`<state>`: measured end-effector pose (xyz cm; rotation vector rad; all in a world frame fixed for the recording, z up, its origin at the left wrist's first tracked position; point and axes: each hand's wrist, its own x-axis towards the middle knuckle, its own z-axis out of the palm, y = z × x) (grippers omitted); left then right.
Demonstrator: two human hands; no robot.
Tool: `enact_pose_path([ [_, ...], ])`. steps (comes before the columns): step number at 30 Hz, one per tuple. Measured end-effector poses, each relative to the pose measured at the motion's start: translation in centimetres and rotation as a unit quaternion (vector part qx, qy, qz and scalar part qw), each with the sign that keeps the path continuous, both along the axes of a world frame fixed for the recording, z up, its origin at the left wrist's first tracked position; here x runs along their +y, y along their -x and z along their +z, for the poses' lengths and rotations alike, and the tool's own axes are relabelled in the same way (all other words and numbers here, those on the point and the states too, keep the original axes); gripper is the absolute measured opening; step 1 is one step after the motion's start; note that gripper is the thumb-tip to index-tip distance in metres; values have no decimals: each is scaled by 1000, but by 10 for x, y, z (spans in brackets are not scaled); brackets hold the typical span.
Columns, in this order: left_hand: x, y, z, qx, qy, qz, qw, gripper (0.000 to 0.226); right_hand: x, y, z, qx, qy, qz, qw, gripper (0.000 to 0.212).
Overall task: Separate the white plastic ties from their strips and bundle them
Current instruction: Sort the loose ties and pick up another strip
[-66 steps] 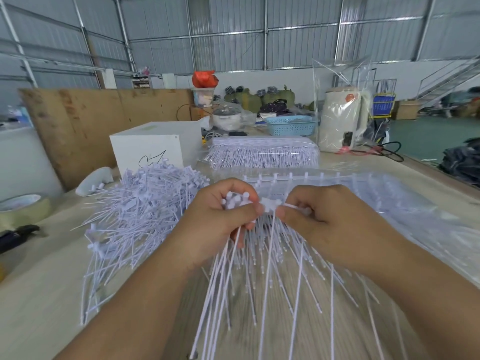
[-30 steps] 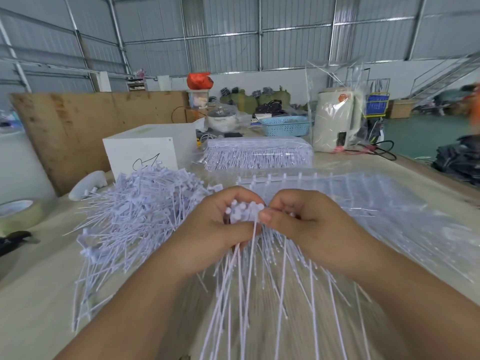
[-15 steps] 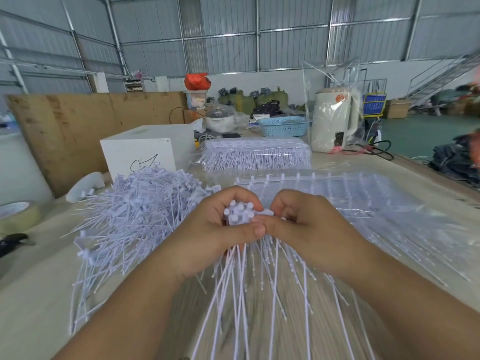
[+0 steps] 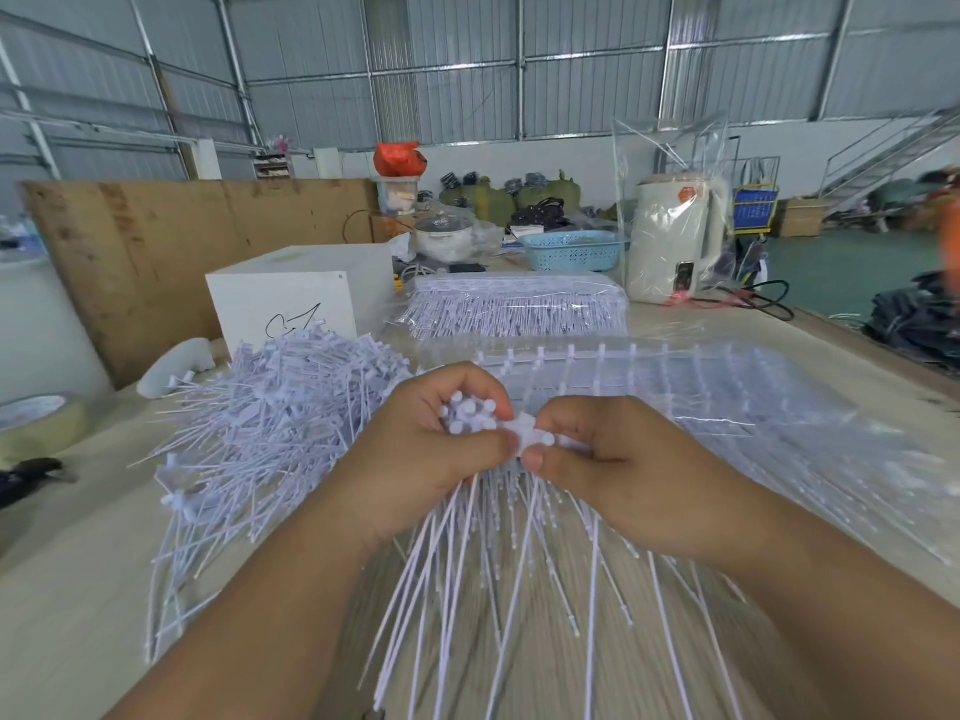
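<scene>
- Thin white tie tails (image 4: 519,579) fanned down and toward the camera over the pale wooden table (image 4: 67,579), each a slim stiff strand.
- The left hand (image 4: 415,459) curled round a bundle of ties (image 4: 467,415), whose round white heads stood clustered above the fingers.
- The right hand (image 4: 618,470) pinched a flat white strip piece (image 4: 527,431) between thumb and forefinger, touching the left thumb tip.
- Just left of the hands lay a loose heap of ties (image 4: 270,423), strands pointing every way.
- Beyond the hands, strips of ties under a clear plastic sheet (image 4: 727,407) lay flat in rows.
- Farther back sat a wrapped pack of ties (image 4: 514,306), beside a white box (image 4: 291,298).
- Behind those stood a blue basket (image 4: 571,251) and a bagged white appliance (image 4: 670,241).
</scene>
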<state>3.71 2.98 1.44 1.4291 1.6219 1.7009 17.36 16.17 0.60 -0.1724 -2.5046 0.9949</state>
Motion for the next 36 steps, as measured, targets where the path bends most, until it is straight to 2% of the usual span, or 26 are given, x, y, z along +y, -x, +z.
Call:
enact_pose_path([
  [5, 0, 0, 2, -17, -27, -2, 999, 21, -2, 1, 2, 29, -20, -9, 999, 25],
  [8, 3, -3, 3, -54, -64, 0, 996, 25, -10, 4, 2, 82, -13, -32, 996, 22],
  [10, 4, -4, 3, -90, -76, 18, 993, 25, -14, 8, 2, 135, 35, -75, 987, 27],
  [12, 5, -2, 2, -125, -88, 59, 986, 29, -7, 7, 7, 201, 101, -146, 963, 32],
  [14, 3, 3, 2, -141, -99, 111, 979, 31, 6, 0, 16, 236, 101, -176, 950, 35],
  [16, 2, 5, 3, -138, -87, 114, 980, 29, 12, -5, 17, 213, 75, -142, 964, 26],
  [18, 3, 1, 3, -128, -59, 65, 988, 23, 8, -3, 11, 153, 75, -61, 983, 3],
  [21, 4, -6, 0, -111, -20, -10, 994, 26, -1, 5, 0, 62, 72, 26, 995, 25],
  [25, 1, -4, 0, -91, 25, -56, 994, 16, 0, 5, -1, 25, 99, 42, 994, 42],
  [30, -6, 1, 1, -29, 120, -143, 982, 27, -1, 4, -1, -14, 62, 51, 997, 37],
  [32, -9, 4, 1, -29, 148, -177, 973, 28, -2, 5, -2, -37, 53, 58, 996, 34],
  [36, -10, 7, 1, -38, 172, -185, 967, 31, -3, 4, -1, -41, 29, 35, 998, 31],
])
